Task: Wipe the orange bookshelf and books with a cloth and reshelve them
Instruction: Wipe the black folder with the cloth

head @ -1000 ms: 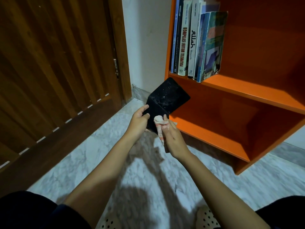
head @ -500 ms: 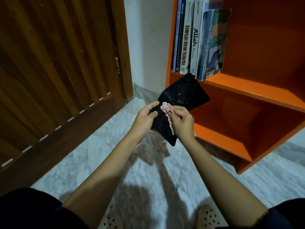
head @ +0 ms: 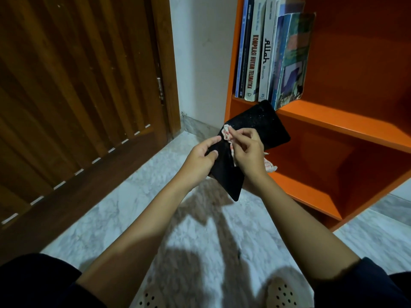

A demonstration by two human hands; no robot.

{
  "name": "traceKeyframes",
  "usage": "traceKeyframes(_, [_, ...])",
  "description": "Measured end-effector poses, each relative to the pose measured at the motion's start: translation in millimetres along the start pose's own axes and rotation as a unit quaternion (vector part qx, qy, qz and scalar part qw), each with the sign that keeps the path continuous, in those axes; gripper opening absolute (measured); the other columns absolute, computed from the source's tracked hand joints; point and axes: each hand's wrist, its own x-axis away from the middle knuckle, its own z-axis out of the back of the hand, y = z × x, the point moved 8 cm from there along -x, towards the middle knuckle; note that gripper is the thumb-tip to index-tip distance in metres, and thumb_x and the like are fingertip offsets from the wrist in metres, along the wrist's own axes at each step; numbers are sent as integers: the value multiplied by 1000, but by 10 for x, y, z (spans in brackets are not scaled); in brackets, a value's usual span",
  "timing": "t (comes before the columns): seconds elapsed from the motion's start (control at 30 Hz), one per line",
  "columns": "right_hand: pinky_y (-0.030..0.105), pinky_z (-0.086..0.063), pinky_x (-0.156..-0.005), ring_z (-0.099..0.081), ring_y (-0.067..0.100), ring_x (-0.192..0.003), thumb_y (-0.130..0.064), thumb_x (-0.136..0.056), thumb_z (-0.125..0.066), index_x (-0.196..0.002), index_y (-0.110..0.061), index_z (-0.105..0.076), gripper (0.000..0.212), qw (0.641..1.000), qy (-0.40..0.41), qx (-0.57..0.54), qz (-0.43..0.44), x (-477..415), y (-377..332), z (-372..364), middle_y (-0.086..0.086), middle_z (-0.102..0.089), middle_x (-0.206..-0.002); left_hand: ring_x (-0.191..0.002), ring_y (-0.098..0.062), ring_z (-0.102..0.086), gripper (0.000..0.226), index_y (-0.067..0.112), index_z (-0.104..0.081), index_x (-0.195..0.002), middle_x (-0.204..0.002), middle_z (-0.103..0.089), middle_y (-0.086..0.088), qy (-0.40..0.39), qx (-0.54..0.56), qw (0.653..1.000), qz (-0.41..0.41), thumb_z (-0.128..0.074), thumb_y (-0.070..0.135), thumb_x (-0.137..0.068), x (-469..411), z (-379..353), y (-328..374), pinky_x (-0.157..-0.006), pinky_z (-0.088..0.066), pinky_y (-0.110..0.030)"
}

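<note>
**Black book held at the shelf front, cloth on the cover**

**Position of the book.** The black book [head: 262, 130] is off the shelf and held in the air in front of the orange bookshelf [head: 333, 123]. It is tilted. Its upper corner overlaps the front edge of the shelf board that carries the upright books [head: 266, 54], and its lower corner points down toward the marble floor [head: 133, 207]. Pale specks show on the upper part of the cover.

**Left hand.** The left hand [head: 199, 160] grips the book at its left edge. Two digits lie curled onto the facing cover. The remaining fingers are hidden behind the book.

**Right hand.** The right hand [head: 248, 152] pinches the cloth [head: 227, 132] between its thumb and curled fingers [head: 241, 132]. The bunched end of the cloth projects just beyond the fingertips and touches the cover near the upper left edge of the book, close to the left hand's upper digit. The loose end, white with thin reddish checks, hangs out under the hand on the shelf side.

**Surroundings.**
- The upright books stand together at the left end of the upper compartment, against the side panel.
- A wooden door [head: 77, 96] stands to the left of the bookshelf, with a strip of white wall [head: 200, 52] between the two.
- Pale perforated footwear [head: 282, 293] shows at the bottom edge, between dark sleeves.
</note>
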Motion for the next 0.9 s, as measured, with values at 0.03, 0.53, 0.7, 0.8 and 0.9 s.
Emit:
traceKeyframes(0.03, [2, -36, -81, -48, 2, -90, 9, -85, -55, -116, -11, -67, 38, 1000, 21, 11, 9, -31, -24, 30, 8, -52, -101, -117, -23, -55, 42, 16, -46, -136, -132, -54, -7, -4, -9, 1000, -6, -38, 2, -97, -1, -15, 22, -93, -49, -35])
traceKeyframes(0.53, [40, -42, -67, -46, 33, -93, -9, -92, -54, -116, -16, -66, 28, 965, -56, 249, 67, -223, -110, -88, 14, -45, -99, -133, -15, -40, 44, 10, -38, -141, -143, -44, -5, 28, -57, 996, -56, -37, 2, -98, -72, 93, 264, -112, -33, -34])
traceKeyframes(0.7, [34, -35, -68, -46, 34, -92, -2, -92, -51, -113, -9, -68, 28, 977, -64, 201, 22, -151, 109, -106, 8, -37, -95, -133, -15, -40, 44, 11, -38, -141, -144, -44, -4, 31, -53, 997, -53, -37, 2, -98, -79, 156, 268, -112, -33, -34])
traceKeyframes(0.8, [32, -33, -69, -44, 32, -92, 0, -92, -50, -114, -10, -68, 31, 978, -66, 198, 13, -150, 135, -118, 7, -36, -95, -131, -15, -42, 43, 10, -39, -141, -142, -46, -4, 37, -44, 997, -53, -37, 2, -98, -64, 169, 262, -110, -35, -30])
traceKeyframes(0.9, [34, -35, -69, -44, 32, -91, 3, -91, -48, -112, -9, -68, 32, 979, -74, 193, 0, -113, 197, -114, 6, -35, -94, -131, -14, -42, 43, 9, -40, -140, -141, -46, -4, 44, -39, 997, -53, -37, 1, -98, -54, 184, 262, -110, -35, -30])
